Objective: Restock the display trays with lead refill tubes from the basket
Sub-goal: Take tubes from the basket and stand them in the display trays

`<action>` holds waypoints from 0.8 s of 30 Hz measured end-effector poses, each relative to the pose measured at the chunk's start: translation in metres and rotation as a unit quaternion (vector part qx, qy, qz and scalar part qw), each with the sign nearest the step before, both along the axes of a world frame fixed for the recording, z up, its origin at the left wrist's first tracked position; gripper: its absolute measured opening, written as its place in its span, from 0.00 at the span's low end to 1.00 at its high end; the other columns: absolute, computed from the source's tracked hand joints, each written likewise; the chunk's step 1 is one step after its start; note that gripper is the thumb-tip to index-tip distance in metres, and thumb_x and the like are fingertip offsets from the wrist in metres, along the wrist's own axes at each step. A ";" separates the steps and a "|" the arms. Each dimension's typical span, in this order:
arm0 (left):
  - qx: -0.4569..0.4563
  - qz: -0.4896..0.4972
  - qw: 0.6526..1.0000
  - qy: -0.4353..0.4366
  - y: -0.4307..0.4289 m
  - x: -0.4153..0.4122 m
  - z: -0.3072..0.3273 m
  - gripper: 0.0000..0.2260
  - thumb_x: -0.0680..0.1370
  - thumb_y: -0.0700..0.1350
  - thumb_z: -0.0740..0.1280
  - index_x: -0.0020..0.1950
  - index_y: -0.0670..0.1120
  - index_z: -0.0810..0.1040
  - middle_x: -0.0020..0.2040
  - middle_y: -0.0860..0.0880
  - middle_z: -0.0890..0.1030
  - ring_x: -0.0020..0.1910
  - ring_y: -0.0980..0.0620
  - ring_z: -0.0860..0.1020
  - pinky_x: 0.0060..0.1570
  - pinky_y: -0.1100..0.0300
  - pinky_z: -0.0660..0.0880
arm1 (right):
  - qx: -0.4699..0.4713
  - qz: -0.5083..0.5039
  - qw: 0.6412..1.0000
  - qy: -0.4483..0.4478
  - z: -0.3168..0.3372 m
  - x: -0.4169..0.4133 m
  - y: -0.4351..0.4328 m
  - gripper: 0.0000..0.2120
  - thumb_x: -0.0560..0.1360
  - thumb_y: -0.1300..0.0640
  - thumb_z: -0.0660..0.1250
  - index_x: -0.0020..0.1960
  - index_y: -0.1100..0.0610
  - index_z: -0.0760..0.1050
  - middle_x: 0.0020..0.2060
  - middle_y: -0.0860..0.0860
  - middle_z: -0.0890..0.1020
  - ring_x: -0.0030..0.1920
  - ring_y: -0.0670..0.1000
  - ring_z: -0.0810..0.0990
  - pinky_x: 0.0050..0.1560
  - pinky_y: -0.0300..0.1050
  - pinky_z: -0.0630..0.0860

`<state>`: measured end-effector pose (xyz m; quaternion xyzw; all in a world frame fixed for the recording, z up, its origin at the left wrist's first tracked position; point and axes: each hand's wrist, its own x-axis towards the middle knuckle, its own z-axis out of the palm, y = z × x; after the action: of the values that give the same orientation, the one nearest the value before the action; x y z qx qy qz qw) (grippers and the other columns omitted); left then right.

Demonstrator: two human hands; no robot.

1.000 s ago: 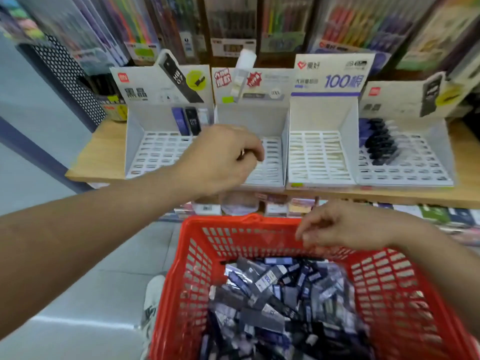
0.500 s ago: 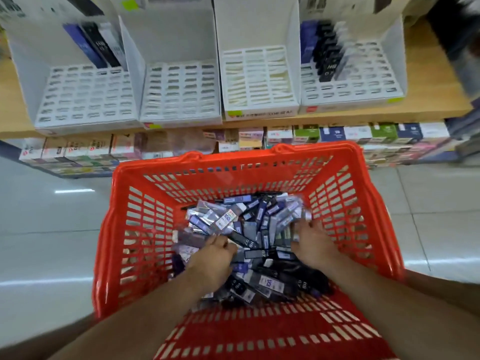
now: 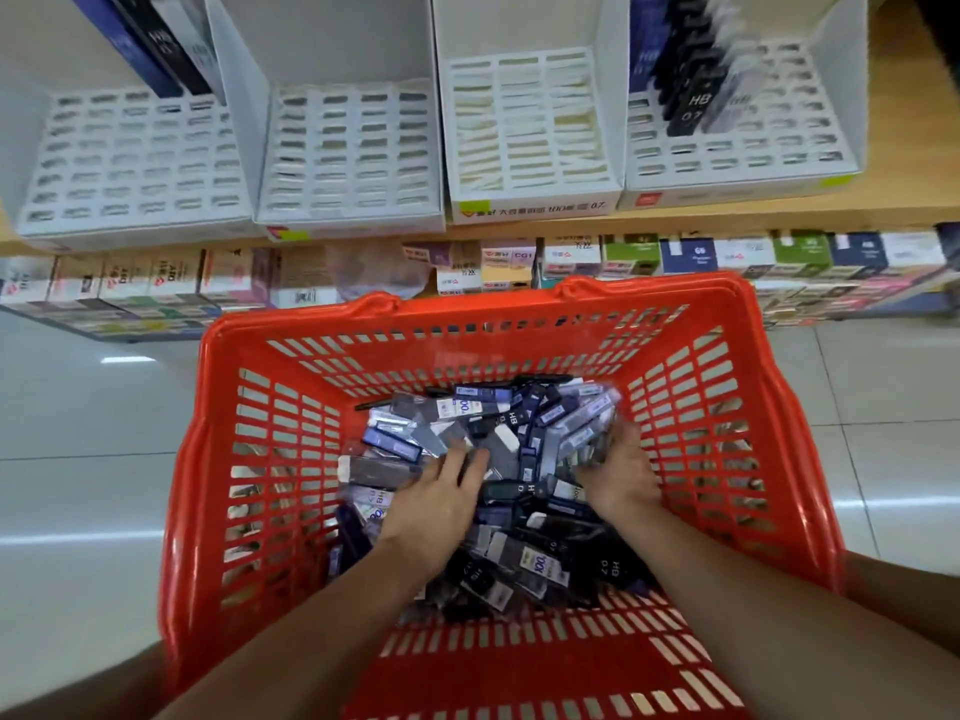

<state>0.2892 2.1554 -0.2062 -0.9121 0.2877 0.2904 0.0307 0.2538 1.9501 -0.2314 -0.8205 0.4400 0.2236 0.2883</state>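
Lead refill tubes (image 3: 467,407) are being kept heaped in the red basket (image 3: 467,309), below the shelf's white display trays (image 3: 353,220). The left hand (image 3: 436,506) is being rested on the pile, grip spread flat. The right hand (image 3: 623,475) is being pushed among tubes; its grip's state cannot be told.
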 end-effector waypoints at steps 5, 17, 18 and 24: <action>-0.008 0.025 1.000 -0.011 0.005 -0.004 -0.007 0.22 0.79 0.43 0.62 0.70 0.50 0.58 0.69 0.48 0.63 0.58 0.44 0.75 0.45 0.51 0.75 | 0.058 -0.107 0.993 -0.004 0.001 0.009 -0.007 0.32 0.72 0.54 0.75 0.67 0.59 0.62 0.47 0.55 0.78 0.44 0.56 0.80 0.40 0.45 0.76; -0.139 0.297 0.934 0.140 0.007 0.026 0.025 0.06 0.78 0.41 0.62 0.52 0.45 0.78 0.41 0.48 0.80 0.37 0.50 0.78 0.32 0.61 0.69 | 0.329 -0.180 0.927 0.015 0.045 0.014 -0.010 0.16 0.71 0.70 0.57 0.27 0.62 0.71 0.38 0.57 0.76 0.38 0.58 0.78 0.29 0.40 0.70; -0.140 0.314 0.926 0.156 0.006 0.027 0.029 0.04 0.78 0.40 0.61 0.49 0.46 0.75 0.41 0.48 0.79 0.36 0.50 0.76 0.32 0.61 0.68 | 0.350 -0.194 0.916 0.012 0.050 0.010 -0.012 0.11 0.70 0.72 0.56 0.32 0.63 0.71 0.39 0.57 0.76 0.34 0.55 0.78 0.28 0.40 0.70; -0.203 0.425 0.851 0.233 -0.016 0.022 0.044 0.04 0.80 0.40 0.59 0.53 0.44 0.71 0.40 0.49 0.74 0.35 0.54 0.71 0.32 0.60 0.67 | 0.542 -0.294 0.786 -0.033 0.069 -0.007 -0.011 0.16 0.67 0.77 0.55 0.45 0.59 0.68 0.56 0.62 0.75 0.50 0.62 0.85 0.34 0.45 0.81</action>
<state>0.3108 2.1395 -0.1625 -0.8368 -0.0765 0.4144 -0.3496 0.2467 1.9386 -0.1621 -0.3670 0.4565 0.3029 0.7518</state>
